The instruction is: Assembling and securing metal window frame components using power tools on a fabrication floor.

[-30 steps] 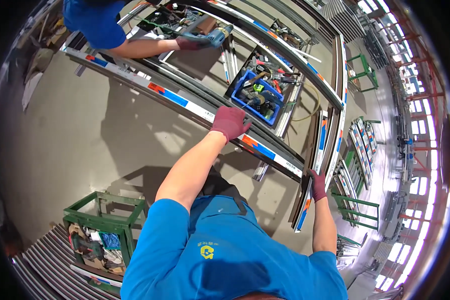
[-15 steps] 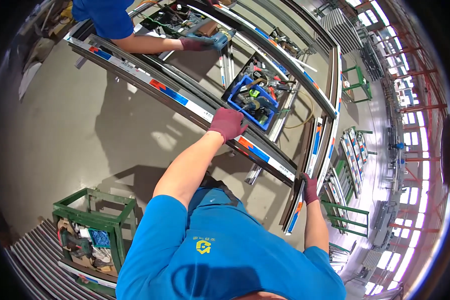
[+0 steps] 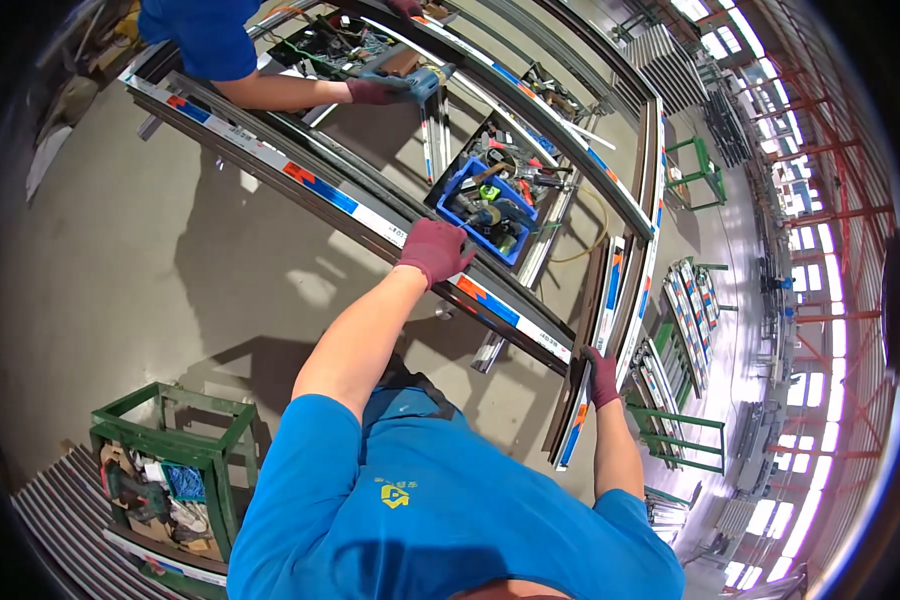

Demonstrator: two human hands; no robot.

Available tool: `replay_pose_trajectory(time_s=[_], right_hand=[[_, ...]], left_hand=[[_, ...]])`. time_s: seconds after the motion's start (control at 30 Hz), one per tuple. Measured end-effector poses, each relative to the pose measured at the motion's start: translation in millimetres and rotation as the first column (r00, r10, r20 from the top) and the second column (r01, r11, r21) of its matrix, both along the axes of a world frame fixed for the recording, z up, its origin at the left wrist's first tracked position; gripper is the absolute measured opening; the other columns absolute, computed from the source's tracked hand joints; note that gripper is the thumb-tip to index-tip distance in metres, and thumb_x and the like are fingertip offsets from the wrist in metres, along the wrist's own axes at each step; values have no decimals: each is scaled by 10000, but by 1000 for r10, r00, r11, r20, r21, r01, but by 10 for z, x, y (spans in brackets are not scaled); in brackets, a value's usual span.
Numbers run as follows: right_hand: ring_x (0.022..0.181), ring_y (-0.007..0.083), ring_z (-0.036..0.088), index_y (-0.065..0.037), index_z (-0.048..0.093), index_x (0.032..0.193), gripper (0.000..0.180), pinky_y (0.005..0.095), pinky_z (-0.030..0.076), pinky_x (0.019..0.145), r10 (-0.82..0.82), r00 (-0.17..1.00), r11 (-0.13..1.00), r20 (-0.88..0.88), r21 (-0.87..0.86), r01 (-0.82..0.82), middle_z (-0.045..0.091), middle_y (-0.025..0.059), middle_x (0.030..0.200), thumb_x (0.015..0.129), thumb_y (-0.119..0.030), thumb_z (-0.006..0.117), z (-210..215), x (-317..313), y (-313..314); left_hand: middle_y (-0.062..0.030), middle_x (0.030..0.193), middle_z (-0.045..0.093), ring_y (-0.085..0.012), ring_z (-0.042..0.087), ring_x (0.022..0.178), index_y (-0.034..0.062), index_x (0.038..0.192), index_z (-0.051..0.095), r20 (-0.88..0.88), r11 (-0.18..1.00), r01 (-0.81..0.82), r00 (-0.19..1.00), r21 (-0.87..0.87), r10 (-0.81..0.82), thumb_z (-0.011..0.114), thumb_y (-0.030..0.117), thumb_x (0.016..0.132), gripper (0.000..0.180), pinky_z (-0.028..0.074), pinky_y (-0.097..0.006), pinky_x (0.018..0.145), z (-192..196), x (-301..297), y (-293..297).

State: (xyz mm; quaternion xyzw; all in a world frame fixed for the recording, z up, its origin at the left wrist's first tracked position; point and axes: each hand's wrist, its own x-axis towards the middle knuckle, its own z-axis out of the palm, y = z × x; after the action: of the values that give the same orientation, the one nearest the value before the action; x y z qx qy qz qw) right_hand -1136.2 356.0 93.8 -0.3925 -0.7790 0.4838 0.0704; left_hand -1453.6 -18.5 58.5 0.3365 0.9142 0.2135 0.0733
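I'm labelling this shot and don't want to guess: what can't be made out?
All in the head view:
Left hand: its palm against the long rail, hidden by the hand's back.
Right hand: its palm, likewise hidden.
Blue bin: its floor, covered by tools.
Co-worker: head, cut off by the upper edge.
Drill: any bit, too small to tell.

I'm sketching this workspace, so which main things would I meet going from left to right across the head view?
Open-framed green metal stand, left hand in a maroon glove, blue rectangular plastic bin of tools, right hand in a maroon glove, green metal rack beside the right forearm.
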Motion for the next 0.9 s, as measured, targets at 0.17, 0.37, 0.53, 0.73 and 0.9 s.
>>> replay_pose_trajectory(time_s=[0.17,0.37,0.53,0.73,0.9], right_hand=[[814,192,667,-15,732,1053,269,344,525,771,-19,1000,1000,-5,-10,19,714,67,888,870,-200,799,-42,14,49],[786,160,665,15,723,1068,325,340,517,763,26,999,998,-34,52,-24,731,57,876,899,-254,791,-134,33,106],[726,142,623,-36,715,1005,224,319,503,702,27,1000,999,-14,37,-27,663,15,799,876,-195,807,-40,10,40],[650,160,632,-76,672,943,166,328,537,576,-46,998,998,-30,-32,45,634,15,777,894,-181,791,-127,20,86],[651,141,618,-63,698,943,156,316,493,583,-63,998,994,21,-91,65,646,20,783,897,-192,773,5,-13,-37]], left_hand=[[-108,1034,780,-289,743,1015,127,1026,776,-23,1000,3,1000,20,-3,584,556,991,471,524,-425,886,-51,8,-7],[-107,1058,776,-283,737,1044,123,1049,765,-45,1000,-7,999,3,7,569,555,999,477,515,-437,907,-61,30,-14],[-98,1049,777,-277,736,1041,122,1035,765,-43,1000,2,999,-25,-3,576,548,1001,468,528,-432,902,6,42,1],[-113,1115,769,-286,717,1105,112,1099,751,34,997,6,999,-82,-3,582,567,992,497,518,-420,938,146,37,-5],[-105,1223,751,-269,691,1183,114,1218,737,41,994,11,999,-108,-6,562,576,1001,541,494,-406,996,110,34,8]])
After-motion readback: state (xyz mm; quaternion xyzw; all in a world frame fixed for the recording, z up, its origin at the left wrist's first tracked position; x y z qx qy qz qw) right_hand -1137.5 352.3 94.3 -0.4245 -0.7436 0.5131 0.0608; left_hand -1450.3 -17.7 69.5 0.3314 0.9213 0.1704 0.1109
